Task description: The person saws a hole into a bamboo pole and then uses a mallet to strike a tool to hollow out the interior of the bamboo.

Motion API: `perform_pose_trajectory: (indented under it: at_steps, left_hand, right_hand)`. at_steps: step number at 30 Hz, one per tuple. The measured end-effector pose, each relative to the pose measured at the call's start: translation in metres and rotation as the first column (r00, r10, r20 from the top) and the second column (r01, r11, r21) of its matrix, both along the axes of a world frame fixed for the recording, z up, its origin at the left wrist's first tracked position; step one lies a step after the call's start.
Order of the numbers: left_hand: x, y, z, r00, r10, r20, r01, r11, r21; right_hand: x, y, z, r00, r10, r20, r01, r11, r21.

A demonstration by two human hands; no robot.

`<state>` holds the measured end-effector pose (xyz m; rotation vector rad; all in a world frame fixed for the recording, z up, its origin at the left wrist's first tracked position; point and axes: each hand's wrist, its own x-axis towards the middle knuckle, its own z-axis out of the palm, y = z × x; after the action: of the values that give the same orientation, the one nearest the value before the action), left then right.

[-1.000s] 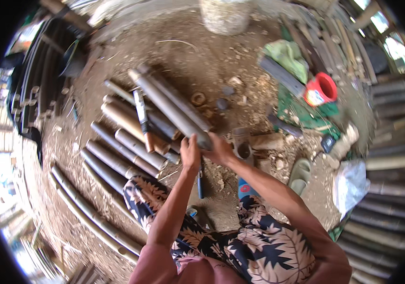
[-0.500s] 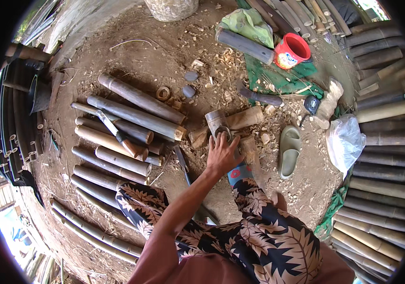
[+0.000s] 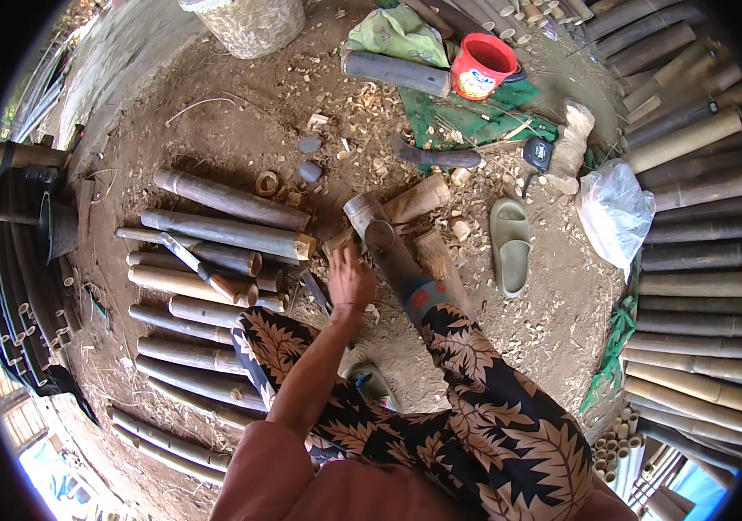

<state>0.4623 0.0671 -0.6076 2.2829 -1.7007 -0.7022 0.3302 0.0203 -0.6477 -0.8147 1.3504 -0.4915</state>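
Observation:
My left hand reaches forward, its fingers stretched toward the near-left end of a wooden block; I cannot tell how firmly they touch it. Across that block leans a short bamboo tube, with a round open end facing me. Beside the tube is my right leg, its ankle in a grey-blue sock with a red pattern. A dark narrow tool lies on the ground just left of the hand, partly hidden by it. My right hand is outside the picture.
Cut bamboo lengths lie in rows at left, with a knife across them. An olive slipper, a clear plastic bag and stacked bamboo poles are at right. Farther off are a red bucket and a tape measure.
My left hand has left the tube's open end and moved left to the wooden block's end. The view has shifted, so the scene sits further left and higher.

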Motion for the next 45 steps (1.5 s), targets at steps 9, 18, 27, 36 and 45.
perform_pose_trajectory:
  at_steps: [9, 18, 27, 36, 45]
  left_hand:
    - [0.047, -0.008, -0.070, 0.998, -0.024, 0.059, 0.021, 0.999, 0.050]
    - [0.051, -0.006, -0.064, 0.998, 0.056, 0.005, -0.056, 0.996, 0.067]
    - [0.038, -0.007, -0.052, 0.990, 0.117, -0.076, -0.112, 0.992, 0.064]
    - [0.034, -0.010, -0.051, 0.984, 0.175, -0.024, -0.173, 0.983, 0.052]
    - [-0.054, 0.009, 0.011, 0.551, 0.709, -0.440, -0.683, 0.686, 0.251]
  right_hand:
    - [-0.220, 0.206, 0.041, 0.906, -0.037, -0.423, 0.085, 0.992, 0.094]
    - [-0.334, 0.309, 0.077, 0.704, 0.157, -0.693, 0.159, 0.916, 0.369]
    - [-0.381, 0.083, 0.070, 0.133, 0.472, -0.872, -0.456, 0.810, 0.369]
    - [-0.120, -0.233, 0.041, 0.277, 0.085, -0.957, -0.960, 0.053, -0.273]
    - [-0.190, -0.281, 0.019, 0.225, 0.053, -0.973, -0.965, 0.150, -0.215]
